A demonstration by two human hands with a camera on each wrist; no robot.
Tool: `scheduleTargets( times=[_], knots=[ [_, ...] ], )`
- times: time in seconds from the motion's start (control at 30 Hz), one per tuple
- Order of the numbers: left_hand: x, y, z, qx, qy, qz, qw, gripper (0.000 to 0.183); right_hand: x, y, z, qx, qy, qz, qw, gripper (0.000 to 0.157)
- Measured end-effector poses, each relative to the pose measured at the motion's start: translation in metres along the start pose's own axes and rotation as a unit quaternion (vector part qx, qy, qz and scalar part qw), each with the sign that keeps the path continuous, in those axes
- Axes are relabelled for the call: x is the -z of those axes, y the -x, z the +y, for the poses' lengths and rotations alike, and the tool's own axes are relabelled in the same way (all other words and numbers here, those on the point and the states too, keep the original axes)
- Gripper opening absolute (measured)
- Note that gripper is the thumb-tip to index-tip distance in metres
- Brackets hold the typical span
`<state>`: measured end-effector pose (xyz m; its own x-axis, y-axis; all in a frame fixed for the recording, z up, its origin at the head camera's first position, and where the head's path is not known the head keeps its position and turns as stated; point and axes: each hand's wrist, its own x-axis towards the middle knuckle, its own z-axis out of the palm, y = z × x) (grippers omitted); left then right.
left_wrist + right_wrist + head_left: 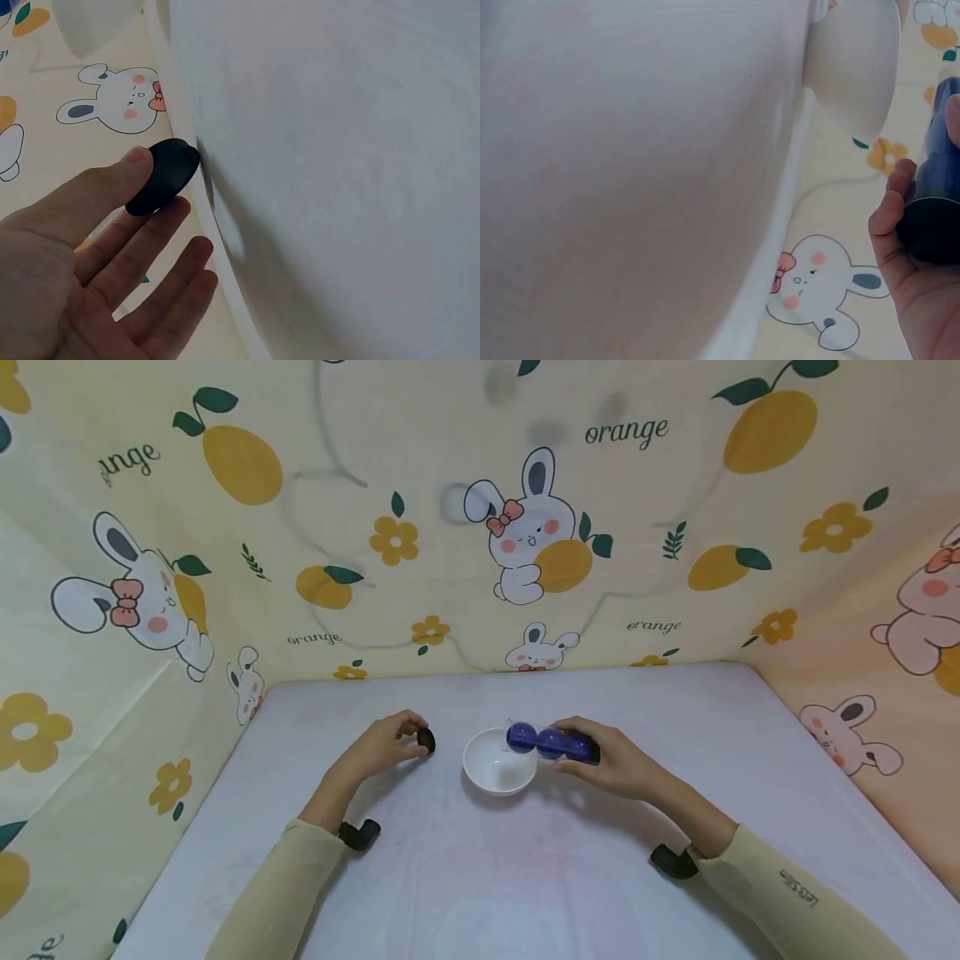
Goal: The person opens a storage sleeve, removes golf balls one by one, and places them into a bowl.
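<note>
My left hand (pixel 384 748) pinches a small round black lid (pixel 426 741) between thumb and fingers, left of a white bowl (pixel 497 770). The left wrist view shows the lid (pixel 163 178) held near its edge, with the lower fingers spread loosely. In my right hand (pixel 618 763) is a clear tube (pixel 552 744) with blue balls (pixel 521 737) in it, lying nearly level. Its far end reaches over the bowl's right rim. The right wrist view shows the tube's black base (pixel 932 229) by the palm. No balls show in the bowl.
A white-covered table (pixel 450 877) lies beneath both hands. Behind it and along its sides hangs a cloth (pixel 465 418) printed with rabbits and oranges. Black bands (pixel 361 834) sit at both wrists, by the beige sleeves (pixel 288 885).
</note>
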<state>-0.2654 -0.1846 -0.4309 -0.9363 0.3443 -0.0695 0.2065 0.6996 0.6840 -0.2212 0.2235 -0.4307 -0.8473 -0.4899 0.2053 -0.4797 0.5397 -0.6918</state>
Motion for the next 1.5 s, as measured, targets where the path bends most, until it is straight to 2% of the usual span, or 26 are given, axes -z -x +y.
scheduleTargets(
  times=[0.43, 0.6, 0.67, 0.8, 0.9, 1.03, 1.27, 1.5],
  knots=[
    [0.003, 0.006, -0.001, 0.011, -0.058, 0.011, 0.9982, 0.042, -0.001, -0.002, 0.000, 0.003, -0.001, 0.015, 1.000, 0.055],
    [-0.002, 0.008, 0.009, 0.006, -0.071, 0.030, 0.9970, 0.043, 0.000, -0.002, -0.002, 0.008, 0.006, 0.021, 1.000, 0.054],
    [-0.004, 0.010, 0.017, -0.008, -0.059, 0.037, 0.9976, 0.043, 0.000, -0.002, -0.003, 0.011, 0.010, 0.022, 1.000, 0.054],
    [-0.009, 0.013, 0.033, -0.052, -0.004, 0.046, 0.9976, 0.041, 0.000, -0.003, -0.005, 0.022, 0.016, 0.025, 0.999, 0.054],
    [-0.014, 0.013, 0.041, -0.089, 0.031, 0.051, 0.9942, 0.039, 0.000, -0.003, -0.006, 0.034, 0.021, 0.026, 0.999, 0.054],
    [-0.022, 0.012, 0.051, -0.124, 0.049, 0.052, 0.9896, 0.041, 0.000, -0.004, -0.006, 0.048, 0.027, 0.025, 0.998, 0.054],
    [-0.033, 0.011, 0.065, -0.158, 0.073, 0.030, 0.9842, 0.046, 0.002, -0.006, -0.007, 0.078, 0.040, 0.031, 0.996, 0.053],
    [-0.042, 0.010, 0.072, -0.164, 0.085, 0.019, 0.9825, 0.052, 0.002, -0.007, -0.010, 0.061, 0.049, 0.017, 0.997, 0.053]
  ],
)
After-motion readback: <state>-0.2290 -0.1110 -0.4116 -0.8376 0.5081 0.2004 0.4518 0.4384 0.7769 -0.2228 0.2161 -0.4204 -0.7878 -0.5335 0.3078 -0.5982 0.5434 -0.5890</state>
